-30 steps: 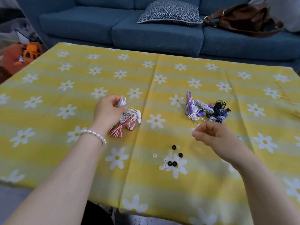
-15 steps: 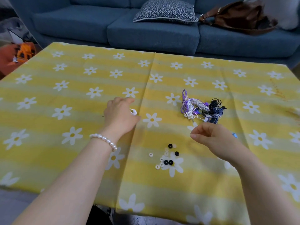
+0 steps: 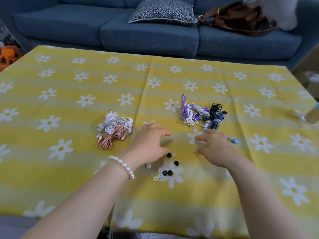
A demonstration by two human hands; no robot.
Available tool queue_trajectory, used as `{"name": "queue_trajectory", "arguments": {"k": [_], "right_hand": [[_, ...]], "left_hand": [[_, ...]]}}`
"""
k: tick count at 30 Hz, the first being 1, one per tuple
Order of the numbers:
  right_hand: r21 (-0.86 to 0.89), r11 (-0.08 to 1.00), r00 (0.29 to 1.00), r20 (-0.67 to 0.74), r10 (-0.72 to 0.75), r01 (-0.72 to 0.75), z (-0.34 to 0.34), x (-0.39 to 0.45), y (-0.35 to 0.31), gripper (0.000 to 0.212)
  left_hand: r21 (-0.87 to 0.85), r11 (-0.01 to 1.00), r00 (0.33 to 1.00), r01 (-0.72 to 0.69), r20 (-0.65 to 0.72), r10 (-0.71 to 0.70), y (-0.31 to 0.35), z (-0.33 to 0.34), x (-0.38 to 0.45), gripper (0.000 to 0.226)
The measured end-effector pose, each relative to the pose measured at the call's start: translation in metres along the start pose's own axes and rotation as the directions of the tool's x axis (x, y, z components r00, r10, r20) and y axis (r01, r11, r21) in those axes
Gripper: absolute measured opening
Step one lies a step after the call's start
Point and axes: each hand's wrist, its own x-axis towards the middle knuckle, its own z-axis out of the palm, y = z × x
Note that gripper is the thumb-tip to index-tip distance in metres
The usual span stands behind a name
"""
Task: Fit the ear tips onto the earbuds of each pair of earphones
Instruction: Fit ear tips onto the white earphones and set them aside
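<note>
Nearest me, black and white ear tips (image 3: 165,167) lie scattered on the bench (image 3: 69,178). Just beyond, my left hand (image 3: 149,145) and right hand (image 3: 213,147) hover, grips loose, holding nothing. Farther off lie the red-white earphones (image 3: 114,129) and purple-blue earphones (image 3: 202,114).

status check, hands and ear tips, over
Left hand and right hand open, holding nothing, above the loose ear tips. Earphone bundles and lie untouched. Nothing in the way.
</note>
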Motion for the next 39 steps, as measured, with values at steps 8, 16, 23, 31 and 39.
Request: {"name": "queue_trajectory", "arguments": {"k": [8,16,23,31,39], "right_hand": [[-0.141,0.981,0.953,-0.255,-0.166,0.134,0.019,0.027,-0.018,0.040],[-0.134,0.991,0.948,-0.317,-0.023,-0.021,0.028,0.039,-0.013,0.050],[0.780,0.618,0.901,-0.332,0.279,0.096,-0.031,0.018,-0.003,0.037],[0.984,-0.141,0.993,-0.104,0.056,0.111,-0.048,-0.024,-0.009,0.034],[0.935,-0.349,0.984,0.004,-0.178,-0.067,-0.042,-0.048,-0.027,0.041]], "left_hand": [[0.011,1.000,0.999,-0.003,0.038,0.002,0.004,0.004,0.001,0.045],[-0.005,1.000,0.999,0.002,0.054,-0.002,0.004,0.001,0.000,0.043],[-0.059,0.998,1.000,-0.013,-0.026,0.011,0.006,-0.001,-0.001,0.041],[-0.769,0.638,0.985,-0.039,-0.136,-0.104,0.027,-0.007,0.001,0.044],[-0.990,0.085,0.982,0.112,0.123,0.141,0.037,-0.014,-0.009,0.039]]}}
